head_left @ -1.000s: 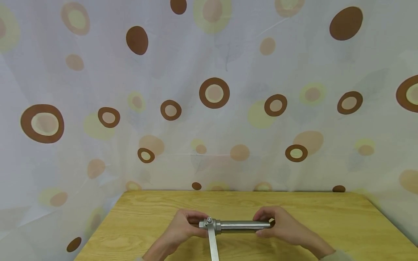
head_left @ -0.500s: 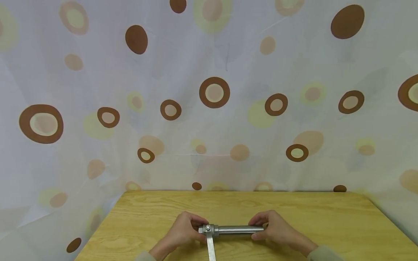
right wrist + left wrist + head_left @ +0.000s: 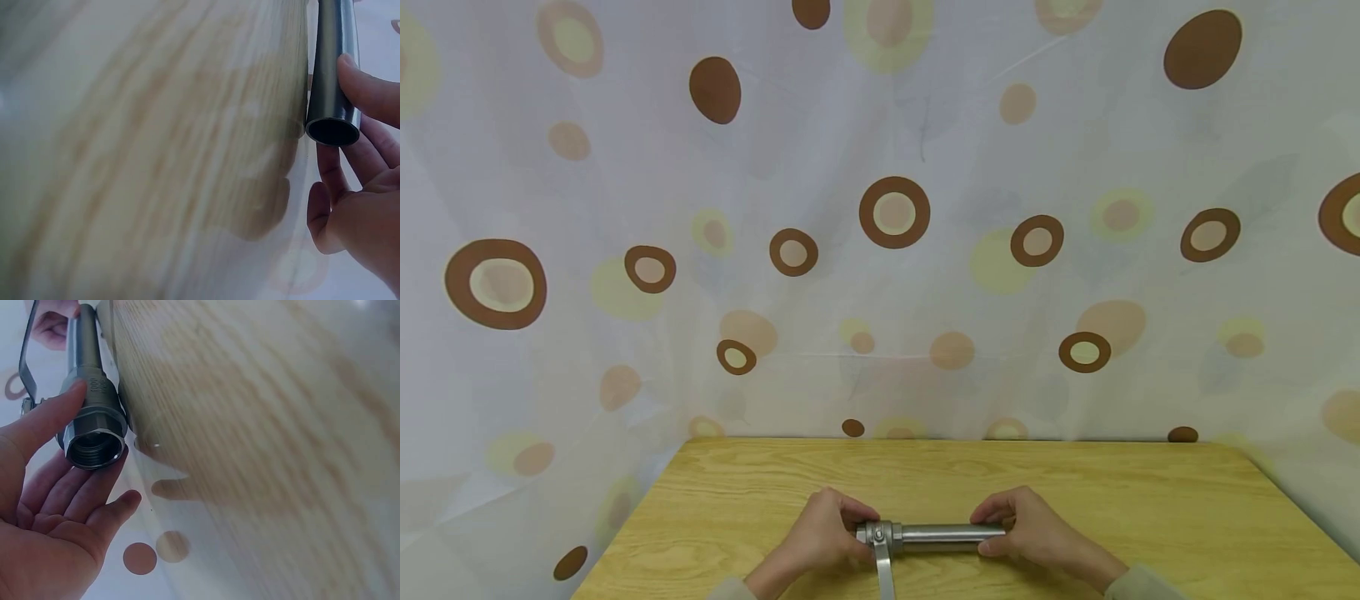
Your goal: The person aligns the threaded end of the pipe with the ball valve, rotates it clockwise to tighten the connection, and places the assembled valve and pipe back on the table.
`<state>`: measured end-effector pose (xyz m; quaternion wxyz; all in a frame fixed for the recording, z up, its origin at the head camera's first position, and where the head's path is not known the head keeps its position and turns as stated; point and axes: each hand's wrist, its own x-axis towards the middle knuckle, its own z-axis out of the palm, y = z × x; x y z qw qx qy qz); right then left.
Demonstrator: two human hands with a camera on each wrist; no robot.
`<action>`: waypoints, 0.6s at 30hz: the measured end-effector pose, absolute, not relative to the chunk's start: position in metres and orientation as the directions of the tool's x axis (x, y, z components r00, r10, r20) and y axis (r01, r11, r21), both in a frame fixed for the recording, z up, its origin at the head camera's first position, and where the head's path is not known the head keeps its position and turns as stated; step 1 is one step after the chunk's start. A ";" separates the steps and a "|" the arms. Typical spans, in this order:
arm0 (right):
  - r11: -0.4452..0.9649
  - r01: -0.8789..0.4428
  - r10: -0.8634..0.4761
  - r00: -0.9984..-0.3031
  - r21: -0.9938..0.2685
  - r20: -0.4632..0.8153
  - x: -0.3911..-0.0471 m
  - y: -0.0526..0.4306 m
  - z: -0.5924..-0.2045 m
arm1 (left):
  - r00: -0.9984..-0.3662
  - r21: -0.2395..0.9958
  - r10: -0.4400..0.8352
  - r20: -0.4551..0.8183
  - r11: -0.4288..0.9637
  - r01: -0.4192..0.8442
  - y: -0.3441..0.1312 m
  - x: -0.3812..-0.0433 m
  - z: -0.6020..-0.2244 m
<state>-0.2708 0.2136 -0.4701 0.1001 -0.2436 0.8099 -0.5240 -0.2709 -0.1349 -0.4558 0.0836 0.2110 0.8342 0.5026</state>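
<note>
A steel ball valve (image 3: 880, 530) with a flat lever handle (image 3: 885, 571) is joined to a straight metal pipe (image 3: 936, 533), lying crosswise low over the wooden table. My left hand (image 3: 823, 532) grips the valve, thumb on one side and fingers on the other. In the left wrist view, the valve's open threaded end (image 3: 94, 450) faces the camera. At the opposite end, my right hand (image 3: 1028, 533) pinches the pipe between thumb and fingers. The right wrist view shows the pipe's hollow plain end (image 3: 332, 131). From the valve, the lever points toward me.
The wooden table (image 3: 760, 475) has a glossy surface that reflects the hands. Behind it and along both sides hangs a pale curtain (image 3: 820, 317) printed with brown, peach and yellow spots. Light sleeves (image 3: 1142, 583) show at the lower edge.
Both hands have brought the joined valve and pipe closer to me and down toward the table, shifting slightly left. In the last half second they have sunk only a little more. Both grips persist.
</note>
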 end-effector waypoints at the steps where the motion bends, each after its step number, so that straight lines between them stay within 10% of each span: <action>1: 0.334 -0.292 -0.501 -0.861 -0.896 0.094 -0.271 0.214 -0.470 | -0.896 0.873 0.438 0.075 0.406 0.272 -0.135 -0.271 -0.456; 18: 0.323 -0.273 -0.493 -0.866 -0.906 0.085 -0.271 0.217 -0.469 | -0.884 0.843 0.448 0.129 0.420 0.336 -0.132 -0.266 -0.458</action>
